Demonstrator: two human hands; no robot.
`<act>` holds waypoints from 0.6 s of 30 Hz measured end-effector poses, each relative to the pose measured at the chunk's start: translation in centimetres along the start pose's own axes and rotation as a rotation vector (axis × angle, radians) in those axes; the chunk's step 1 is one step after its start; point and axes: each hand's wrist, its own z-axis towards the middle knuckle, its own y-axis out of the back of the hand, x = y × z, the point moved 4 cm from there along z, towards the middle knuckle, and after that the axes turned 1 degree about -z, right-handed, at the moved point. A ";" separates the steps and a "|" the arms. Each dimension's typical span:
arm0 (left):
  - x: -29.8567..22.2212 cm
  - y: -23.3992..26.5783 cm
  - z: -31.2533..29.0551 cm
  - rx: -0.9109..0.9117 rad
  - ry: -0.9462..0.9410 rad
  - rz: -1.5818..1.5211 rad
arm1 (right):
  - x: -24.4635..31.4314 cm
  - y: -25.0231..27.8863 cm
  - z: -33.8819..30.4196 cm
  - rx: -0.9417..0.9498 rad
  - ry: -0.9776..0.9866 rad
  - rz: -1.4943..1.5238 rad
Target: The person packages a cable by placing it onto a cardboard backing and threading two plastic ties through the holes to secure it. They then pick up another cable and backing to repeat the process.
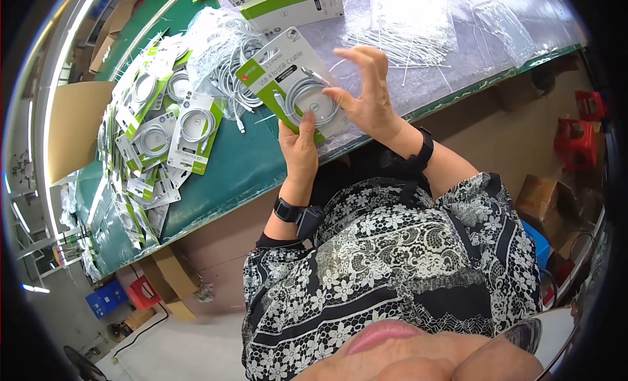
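My left hand (299,147) grips the lower edge of a green and white packaging card (278,65), thumb in front and fingers hidden behind it. Fastened to the card's face is a coiled white USB cable (291,101). Beside the card's right edge, my right hand (371,96) is raised with fingers apart. Its thumb tip reaches the coil's edge; whether it touches cannot be made out. To the left of my hands lies a heap of carded cables (154,141), and just behind the card a bundle of loose white cables (229,73).
White plastic ties (418,54) lie spread on the table (458,86), near clear plastic bags (502,29). A green and white box (294,13) stands at the back. Red stools (575,142) and a cardboard box (540,199) are on the floor at right.
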 end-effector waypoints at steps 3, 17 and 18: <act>0.2 0.2 -0.2 0.019 -0.005 0.060 | 1.2 0.4 0.5 0.114 0.150 -0.237; -0.4 0.3 -1.1 0.066 -0.104 0.246 | -1.4 -0.8 -1.2 0.141 -0.181 0.137; -0.3 0.4 -1.2 0.065 -0.100 0.234 | -1.7 -0.7 -1.3 0.159 -0.290 0.215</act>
